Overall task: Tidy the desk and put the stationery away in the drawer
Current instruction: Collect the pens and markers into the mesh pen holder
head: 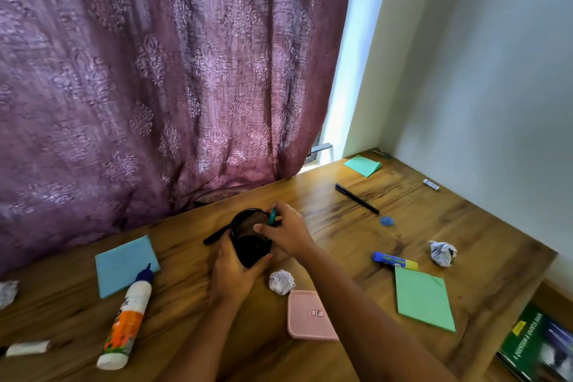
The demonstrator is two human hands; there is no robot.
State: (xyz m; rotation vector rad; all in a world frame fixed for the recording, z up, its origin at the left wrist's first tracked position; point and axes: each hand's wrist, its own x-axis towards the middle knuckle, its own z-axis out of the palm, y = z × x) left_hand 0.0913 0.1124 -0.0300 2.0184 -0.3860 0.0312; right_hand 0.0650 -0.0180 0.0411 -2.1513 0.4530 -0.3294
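A black mesh pen holder is tilted toward me at the middle of the wooden desk. My left hand grips it from below. My right hand is at its rim and pinches a small teal object, held over the opening. A black pen lies just behind the holder. Another black pen lies farther right. A glue bottle lies at the left, and a blue and yellow glue stick at the right.
Blue paper, two green pads, a pink box, crumpled paper balls, a small blue object, a white eraser and a white tube lie about. Books sit lower right. A purple curtain hangs behind.
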